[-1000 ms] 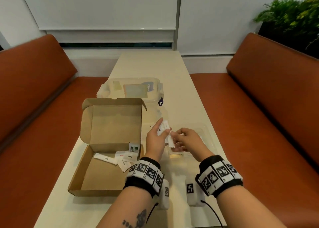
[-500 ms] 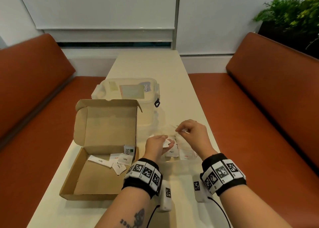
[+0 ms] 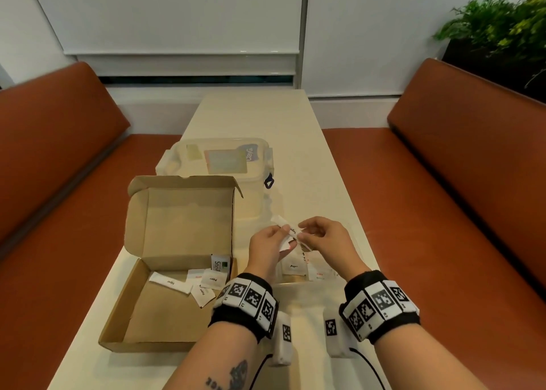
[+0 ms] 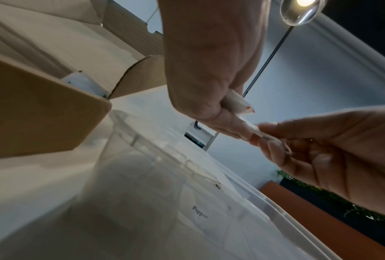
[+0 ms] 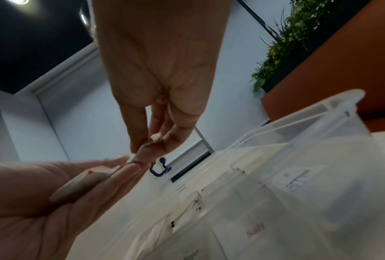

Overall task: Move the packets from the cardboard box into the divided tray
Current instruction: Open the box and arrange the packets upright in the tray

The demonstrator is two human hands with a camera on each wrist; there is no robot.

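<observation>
The open cardboard box [image 3: 153, 324] lies at the left with a sugar stick [image 3: 170, 282], pepper packets [image 3: 211, 280] and a stevia packet [image 3: 220, 267] inside. The clear divided tray [image 3: 359, 249] sits to its right and holds a pepper packet [image 3: 293, 267] and a salt packet [image 3: 320, 274]. Above the tray my left hand [image 3: 285, 233] grips a few white packets [image 4: 238, 103]. A sugar stick [image 3: 289, 228] juts from them, and my right hand [image 3: 301, 235] pinches its end. The right wrist view shows that pinch [image 5: 140, 156] over the tray [image 5: 333, 112].
A clear lidded plastic container [image 3: 218, 162] stands right behind the box and tray. Orange benches [image 3: 443, 212] run along both long sides of the narrow table [image 3: 266, 114]. A plant [image 3: 502, 26] stands at the back right.
My right hand has come back from the far part of the tray to the left hand and now pinches the sugar stick. My left hand has risen a little with its packets.
</observation>
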